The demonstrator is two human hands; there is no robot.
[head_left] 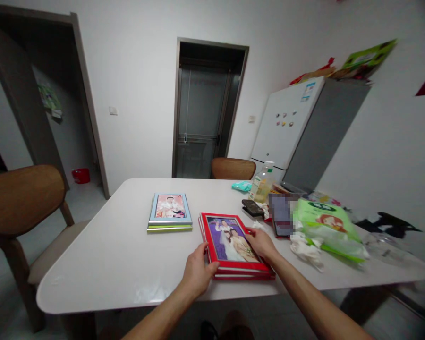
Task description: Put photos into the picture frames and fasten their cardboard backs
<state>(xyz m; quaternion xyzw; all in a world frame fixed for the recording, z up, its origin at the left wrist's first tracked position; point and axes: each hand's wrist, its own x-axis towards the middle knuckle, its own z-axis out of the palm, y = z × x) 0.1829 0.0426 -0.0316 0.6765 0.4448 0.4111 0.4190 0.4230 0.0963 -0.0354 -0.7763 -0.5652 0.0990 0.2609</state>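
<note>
A stack of red picture frames [246, 265] lies on the white table [120, 264] near its front edge, the top one showing a wedding photo. My left hand [197, 271] grips the stack's left side, its thumb on the lower left corner of the border. On the right side, my right hand [261, 242] rests with its fingers at the frame's edge. Its grip is partly hidden, and the fingers look bent. Left of the red stack, a light blue frame [187, 208] lies on a yellow-green one [170, 229], touched by neither hand.
To the right stand a bottle [262, 184], a black wallet-like item [252, 208], a phone [281, 215], crumpled tissue [306, 250] and a green tissue pack [327, 224]. A teal packet [241, 186] lies farther back. Wooden chairs [24, 203] stand at the left and far side.
</note>
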